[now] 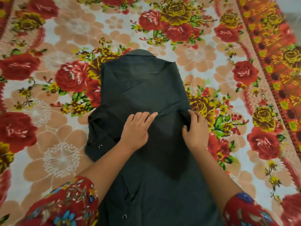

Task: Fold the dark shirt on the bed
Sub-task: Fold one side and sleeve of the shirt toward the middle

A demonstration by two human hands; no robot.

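Note:
The dark shirt lies lengthwise down the middle of the bed, collar at the far end and hem toward me. Its sides are folded inward, with a bunched sleeve and a snap button sticking out at the left. My left hand rests flat on the shirt's middle, fingers straight and pointing right along a crease. At the shirt's right edge my right hand has its thumb on top and its fingers along the fold, pinching the cloth.
A floral bedspread with red roses and beige flowers covers the whole bed around the shirt. An orange patterned border runs down the right side. My red floral sleeves fill the bottom corners.

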